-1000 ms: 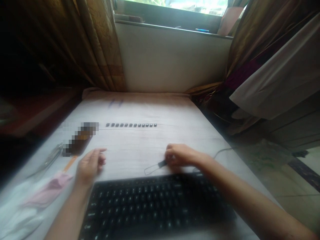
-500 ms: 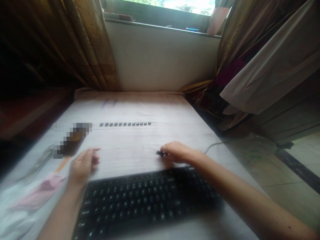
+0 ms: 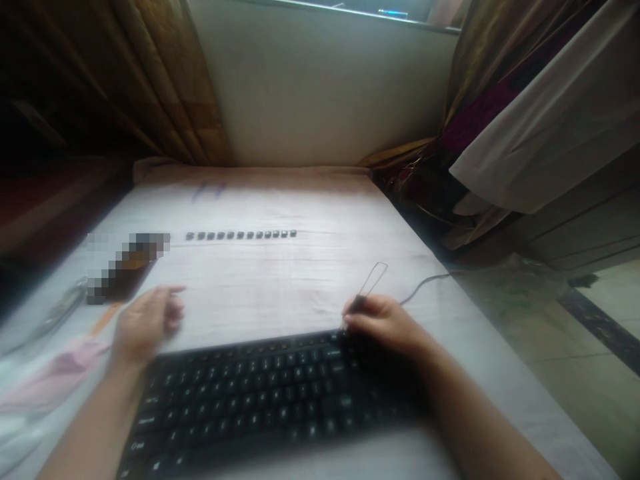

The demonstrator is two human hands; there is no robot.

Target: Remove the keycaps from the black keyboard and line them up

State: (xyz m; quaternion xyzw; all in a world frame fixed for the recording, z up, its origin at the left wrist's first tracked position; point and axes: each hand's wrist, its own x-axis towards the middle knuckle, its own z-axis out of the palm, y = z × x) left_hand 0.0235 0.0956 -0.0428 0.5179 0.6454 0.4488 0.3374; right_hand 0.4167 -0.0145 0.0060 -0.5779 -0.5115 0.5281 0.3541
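My right hand [image 3: 387,323] is closed around the black handle of a wire keycap puller [image 3: 374,279] just above the keyboard's upper right part. The puller's thin wire loop points up and away from me; its other end is blurred near the keys. A black keyboard [image 3: 240,393] lies in front of me, its right side shaded and partly covered by my right hand and forearm. My left hand [image 3: 145,323] rests by the keyboard's upper left corner, index finger stretched out, the others loosely curled, holding nothing visible. Farther back, several small dark keycaps [image 3: 240,235] form a straight row.
A pixelated dark object [image 3: 133,267] lies on the left of the white-covered table [image 3: 250,280], with an orange strip [image 3: 105,319] and pink cloth [image 3: 60,373] nearer me. A cable [image 3: 425,283] runs off the right edge. Curtains [image 3: 150,80] hang behind.
My right hand has moved right and turned, so the puller's wire loop now shows pointing away. My left hand keeps its pose. The camera view has tilted down slightly.
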